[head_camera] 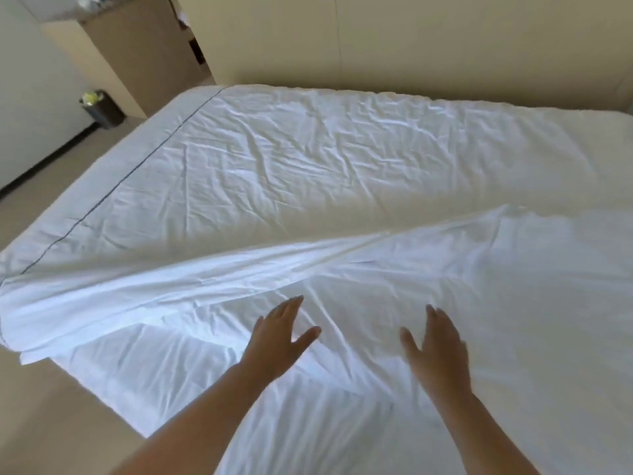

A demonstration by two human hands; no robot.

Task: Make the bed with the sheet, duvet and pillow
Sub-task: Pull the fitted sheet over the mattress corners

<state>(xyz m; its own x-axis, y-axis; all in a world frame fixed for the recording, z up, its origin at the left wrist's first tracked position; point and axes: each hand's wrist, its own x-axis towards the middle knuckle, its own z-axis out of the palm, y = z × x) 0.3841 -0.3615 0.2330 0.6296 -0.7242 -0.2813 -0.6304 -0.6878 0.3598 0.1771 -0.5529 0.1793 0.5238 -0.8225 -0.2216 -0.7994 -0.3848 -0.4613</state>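
A wrinkled white sheet (308, 156) with a thin dark line along its left side covers the far part of the bed. A second white layer (479, 269), sheet or duvet I cannot tell, lies over the near half, and its folded edge (171, 286) runs diagonally from the lower left to the middle right. My left hand (279, 341) lies flat on this near layer, fingers spread, holding nothing. About a hand's width to the right, my right hand (440, 351) presses flat on the same cloth, fingers apart. No pillow is in view.
A beige wall panel (411, 42) stands right behind the bed's far edge. A dark waste bin (102, 109) sits on the floor at the far left beside a tan cabinet (137, 56). Beige floor (51, 406) runs along the bed's left side.
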